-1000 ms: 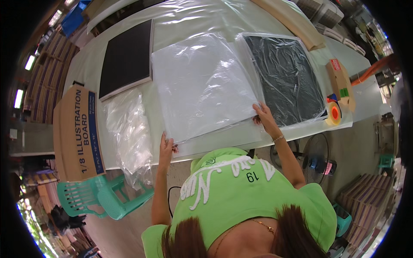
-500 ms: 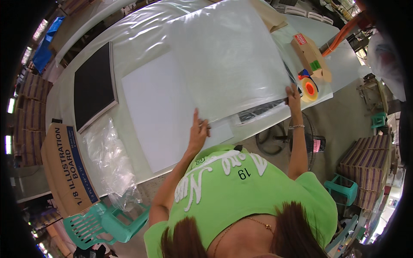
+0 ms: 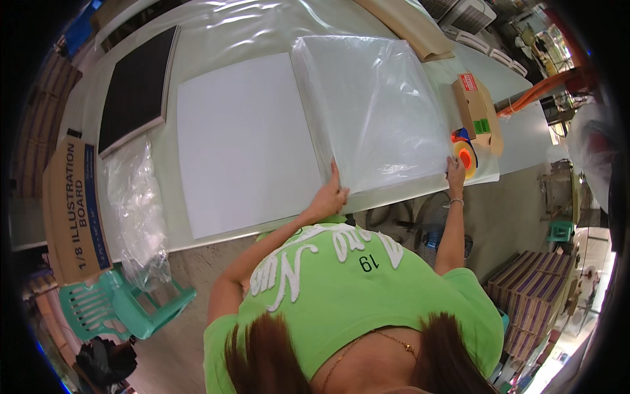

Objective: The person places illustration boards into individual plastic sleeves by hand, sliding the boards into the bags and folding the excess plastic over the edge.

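Observation:
A white, rectangular stack of boards or sheets lies flat on the table, covered in clear, wrinkled plastic. At its near left corner is my left hand, index finger stretched along the left edge and the other fingers curled at the front edge. My right hand closes on the near right corner, its fingertips partly hidden. Left of the wrapped stack lies a large plain white sheet. A roll of yellow tape with an orange core on a blue dispenser stands beside my right hand.
A black board lies far left, near a crumpled clear plastic bag and a brown carton. At right is a small open cardboard box; brown paper lies behind. A green plastic chair stands by the table's left.
The raised white layer has come down flat, covering the dark piece that showed beneath its front edge. Both hands stay at the near corners. The plain white sheet is now uncovered.

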{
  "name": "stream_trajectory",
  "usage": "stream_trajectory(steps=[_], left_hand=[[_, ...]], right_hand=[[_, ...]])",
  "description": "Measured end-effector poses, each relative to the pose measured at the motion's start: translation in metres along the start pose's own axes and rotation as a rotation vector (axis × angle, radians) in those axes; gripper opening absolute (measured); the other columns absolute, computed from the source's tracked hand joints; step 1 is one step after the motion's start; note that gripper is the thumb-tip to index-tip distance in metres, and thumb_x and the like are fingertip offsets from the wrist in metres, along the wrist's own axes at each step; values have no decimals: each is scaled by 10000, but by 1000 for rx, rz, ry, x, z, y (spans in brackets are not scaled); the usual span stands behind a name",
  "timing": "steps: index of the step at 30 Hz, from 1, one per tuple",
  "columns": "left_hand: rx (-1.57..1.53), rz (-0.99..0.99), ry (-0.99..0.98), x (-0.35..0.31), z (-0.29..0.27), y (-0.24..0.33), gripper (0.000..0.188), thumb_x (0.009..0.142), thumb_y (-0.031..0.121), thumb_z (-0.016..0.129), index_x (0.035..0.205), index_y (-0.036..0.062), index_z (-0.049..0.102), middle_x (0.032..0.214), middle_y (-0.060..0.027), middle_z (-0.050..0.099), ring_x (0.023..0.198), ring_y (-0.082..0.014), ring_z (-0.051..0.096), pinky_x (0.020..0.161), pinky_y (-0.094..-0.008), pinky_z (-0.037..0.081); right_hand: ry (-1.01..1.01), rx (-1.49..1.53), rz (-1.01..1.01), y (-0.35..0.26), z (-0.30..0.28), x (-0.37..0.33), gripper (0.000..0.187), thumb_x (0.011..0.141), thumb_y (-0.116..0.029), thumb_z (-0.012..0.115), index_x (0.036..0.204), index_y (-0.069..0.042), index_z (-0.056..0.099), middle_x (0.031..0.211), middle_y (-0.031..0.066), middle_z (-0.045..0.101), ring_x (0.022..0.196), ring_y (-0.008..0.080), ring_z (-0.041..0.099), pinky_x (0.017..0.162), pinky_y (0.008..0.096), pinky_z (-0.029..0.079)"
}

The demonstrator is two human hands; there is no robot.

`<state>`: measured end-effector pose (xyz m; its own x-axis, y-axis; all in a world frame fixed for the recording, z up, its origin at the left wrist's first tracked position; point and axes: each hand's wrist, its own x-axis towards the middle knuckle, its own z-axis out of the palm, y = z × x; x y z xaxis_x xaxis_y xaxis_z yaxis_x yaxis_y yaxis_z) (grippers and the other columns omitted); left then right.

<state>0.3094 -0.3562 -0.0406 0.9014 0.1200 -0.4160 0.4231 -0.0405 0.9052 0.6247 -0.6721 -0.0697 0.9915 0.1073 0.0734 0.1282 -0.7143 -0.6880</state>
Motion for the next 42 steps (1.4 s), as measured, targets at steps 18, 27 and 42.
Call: stream_trajectory(steps=[18, 27, 42], left_hand=[[174, 71, 127, 11, 7, -18, 837, 877, 214, 470, 1375, 11, -172, 774, -237, 612, 720, -394, 591, 713, -453, 463], [356, 27, 290, -68, -59, 4, 648, 910, 285, 456, 1434, 129, 108, 560, -131, 529, 568, -327, 536, 623, -424, 448], [849, -726, 1184, -384, -248, -114, 349, 779, 125, 474, 1107, 8, 500, 924, -233, 601, 865, -320, 613, 648, -456, 495]], right_hand=[[287, -385, 104, -56, 29, -58, 386, 937, -370, 367, 1254, -157, 427, 1160, 171, 520, 987, 338, 549, 803, 468, 430], [527, -636, -227, -92, 51, -61, 364, 915, -306, 469, 1221, -111, 443, 1154, 140, 509, 1044, 308, 481, 804, 463, 418], [-459, 193, -666, -366, 222, -226, 184, 884, -54, 484, 1004, -23, 621, 946, 61, 620, 733, 151, 549, 618, 271, 460]])
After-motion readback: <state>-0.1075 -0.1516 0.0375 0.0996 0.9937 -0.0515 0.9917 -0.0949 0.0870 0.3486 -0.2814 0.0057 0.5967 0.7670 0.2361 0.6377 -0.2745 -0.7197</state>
